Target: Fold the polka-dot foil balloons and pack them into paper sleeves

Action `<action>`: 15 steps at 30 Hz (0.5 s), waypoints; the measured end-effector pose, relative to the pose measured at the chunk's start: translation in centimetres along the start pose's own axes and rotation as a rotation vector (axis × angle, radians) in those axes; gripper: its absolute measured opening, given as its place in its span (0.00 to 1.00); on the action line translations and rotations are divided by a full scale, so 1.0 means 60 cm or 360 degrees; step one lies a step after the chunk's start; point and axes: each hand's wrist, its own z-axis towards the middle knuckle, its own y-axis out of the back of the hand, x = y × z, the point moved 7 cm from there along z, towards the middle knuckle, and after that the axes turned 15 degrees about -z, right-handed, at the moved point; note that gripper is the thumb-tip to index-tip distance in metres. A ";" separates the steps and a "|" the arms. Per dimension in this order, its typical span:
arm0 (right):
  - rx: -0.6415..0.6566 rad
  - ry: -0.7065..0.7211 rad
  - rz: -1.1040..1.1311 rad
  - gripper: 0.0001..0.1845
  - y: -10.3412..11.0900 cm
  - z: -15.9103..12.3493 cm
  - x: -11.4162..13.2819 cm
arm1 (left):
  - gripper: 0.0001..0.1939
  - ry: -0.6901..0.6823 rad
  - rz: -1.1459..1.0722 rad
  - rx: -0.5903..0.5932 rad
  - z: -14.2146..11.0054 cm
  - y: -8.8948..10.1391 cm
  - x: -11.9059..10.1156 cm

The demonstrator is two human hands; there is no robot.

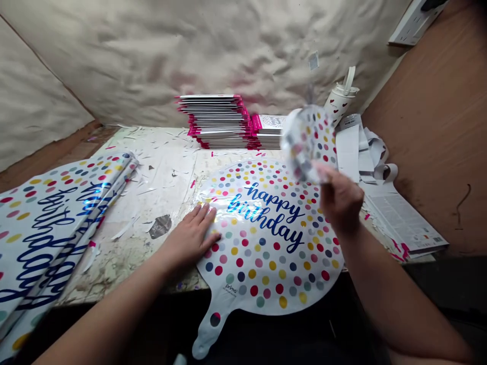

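left hand: spread flat at the left edge of a round white foil balloon with multicoloured dots
right hand: pinching blurred dotted white foil
balloon: on the bench, overhanging its front

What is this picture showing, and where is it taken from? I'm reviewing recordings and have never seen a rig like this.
There is no robot here, just a person's two bare hands. The single picture comes from a camera worn on the head, looking forward and down. The left hand lies flat on the edge of a dotted "happy birthday" balloon, uninflated. The right hand holds up a dotted piece, too blurred to identify. On the worktable are similar dotted balloons at left, a pink-edged stack at the back, and a heart-patterned cup and white strips at right.
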 end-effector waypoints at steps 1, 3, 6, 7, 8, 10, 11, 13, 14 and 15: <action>0.0154 0.0225 0.0132 0.20 -0.001 -0.024 0.031 | 0.31 0.0043 -0.0087 -0.0052 0.002 0.015 0.007; 0.0517 0.0562 0.0303 0.24 -0.010 -0.085 0.083 | 0.25 0.0155 -0.0229 -0.0369 0.000 0.062 0.025; 0.1002 0.0724 0.0262 0.20 -0.032 -0.173 0.104 | 0.18 0.0120 -0.0201 -0.1125 -0.018 0.140 0.017; 0.1130 0.0733 0.0240 0.20 -0.040 -0.195 0.100 | 0.16 -0.0009 -0.0166 -0.1262 -0.020 0.150 -0.002; 0.1238 0.0737 0.0241 0.20 -0.046 -0.213 0.095 | 0.14 -0.0181 -0.0159 -0.1272 -0.014 0.149 -0.028; 0.1387 0.0744 0.0287 0.20 -0.056 -0.236 0.088 | 0.12 -0.0566 -0.0217 -0.0937 0.016 0.111 -0.093; 0.1429 0.0743 0.0314 0.21 -0.059 -0.241 0.086 | 0.14 -0.0710 -0.0248 -0.0676 0.034 0.080 -0.124; 0.1474 0.0720 0.0352 0.21 -0.061 -0.240 0.088 | 0.19 -0.0782 -0.0235 -0.0229 0.070 0.015 -0.167; 0.1495 0.0706 0.0372 0.21 -0.060 -0.237 0.089 | 0.22 -0.0718 -0.0189 -0.0101 0.087 -0.011 -0.175; 0.1520 0.0697 0.0405 0.21 -0.058 -0.233 0.091 | 0.26 -0.0614 -0.0133 -0.0024 0.103 -0.032 -0.176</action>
